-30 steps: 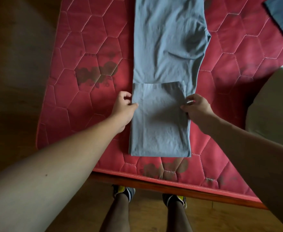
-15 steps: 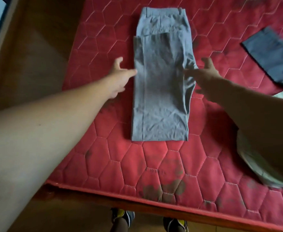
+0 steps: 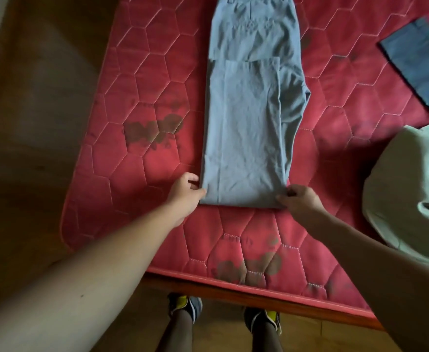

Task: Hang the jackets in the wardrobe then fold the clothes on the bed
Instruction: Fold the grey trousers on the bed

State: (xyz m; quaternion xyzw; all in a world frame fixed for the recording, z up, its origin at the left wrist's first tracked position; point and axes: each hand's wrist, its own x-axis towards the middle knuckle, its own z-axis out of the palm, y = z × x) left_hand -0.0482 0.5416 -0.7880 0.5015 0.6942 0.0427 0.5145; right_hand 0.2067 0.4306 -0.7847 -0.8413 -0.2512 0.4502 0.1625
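Your grey trousers run off the top edge; your left hand and right hand pinch the creased folded end's corners

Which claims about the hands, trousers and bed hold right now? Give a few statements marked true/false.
1. Both hands, left hand and right hand, pinch the near corners of the folded grey trousers. True.
2. The trousers lie on a blue mattress. False: the quilted mattress is red.
3. A dark blue garment lies at the far right of the bed. True.
4. The pale green garment lies left of the trousers. False: the pale green garment lies to their right, near the picture's edge.
5. The person is barefoot. False: shoes show below the bed's edge.
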